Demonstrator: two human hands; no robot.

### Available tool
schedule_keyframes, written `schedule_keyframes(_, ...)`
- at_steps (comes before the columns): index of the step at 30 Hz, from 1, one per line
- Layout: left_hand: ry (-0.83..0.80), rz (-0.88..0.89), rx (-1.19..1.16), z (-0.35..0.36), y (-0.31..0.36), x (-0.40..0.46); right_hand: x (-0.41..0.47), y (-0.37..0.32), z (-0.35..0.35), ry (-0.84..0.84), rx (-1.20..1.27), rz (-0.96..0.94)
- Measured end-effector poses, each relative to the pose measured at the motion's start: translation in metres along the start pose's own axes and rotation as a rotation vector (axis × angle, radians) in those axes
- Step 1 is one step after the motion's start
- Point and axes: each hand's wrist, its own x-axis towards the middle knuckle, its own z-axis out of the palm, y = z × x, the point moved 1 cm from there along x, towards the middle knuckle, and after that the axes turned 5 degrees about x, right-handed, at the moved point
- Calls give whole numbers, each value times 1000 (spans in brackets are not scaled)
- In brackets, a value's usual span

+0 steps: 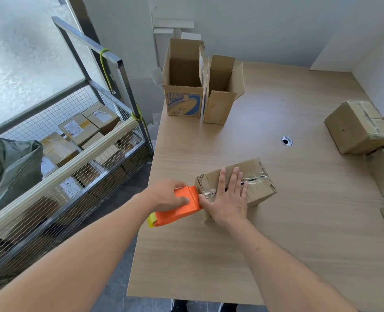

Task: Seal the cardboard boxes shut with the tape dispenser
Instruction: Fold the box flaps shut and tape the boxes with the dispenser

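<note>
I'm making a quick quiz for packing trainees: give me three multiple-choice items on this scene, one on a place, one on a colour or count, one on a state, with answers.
1. Where is the tape dispenser?
A. At the left end of the box being sealed
B. Inside an open box
C. In the wire cart

2. How many open-topped boxes stand at the table's far edge?
A. One
B. Two
C. Four

3. What is the right hand doing?
A. Gripping the dispenser
B. Hanging idle
C. Pressing flat on the box

Answers: 1 A, the left hand holds it against the small box. 2 B, a printed box and a plain box. 3 C, fingers straight on top.
</note>
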Motion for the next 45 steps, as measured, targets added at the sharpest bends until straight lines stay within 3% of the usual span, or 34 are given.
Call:
schedule_keyframes(5, -4, -33, 76, -13, 12, 9, -1, -3, 0, 8, 10, -4)
schedule_keyframes(10, -1, -97, 424, 8, 14, 8, -3, -2, -1, 11, 21, -17)
schedule_keyframes(17, 222, -117, 229, 24, -31, -2, 1, 0, -3, 9, 9, -61)
schedule_keyframes(21, 331, -38, 153, 12, -41, -5, 11, 14, -17, -69, -28, -170)
schedule_keyframes(29, 448, 201, -309, 12, -48, -28, 12, 36, -38, -145, -64, -442)
schedule_keyframes(32, 504, 327, -338, 9, -44, -32, 10, 47, -43, -214, -45, -510)
schedule_keyframes(35, 590, 402, -253, 6, -36, -34, 8, 49, -53, -318, 270, -517)
schedule_keyframes(39, 629, 383, -200, 7, -24, -40, 3, 43, -75, -203, 914, -390)
schedule_keyframes(43, 612, 407, -172, 3, -7, -46, -4, 32, -85, -268, 1077, -442)
schedule_keyframes(45, 606, 444, -168, 0, 0, -49, -5, 29, -89, -191, 1081, -439)
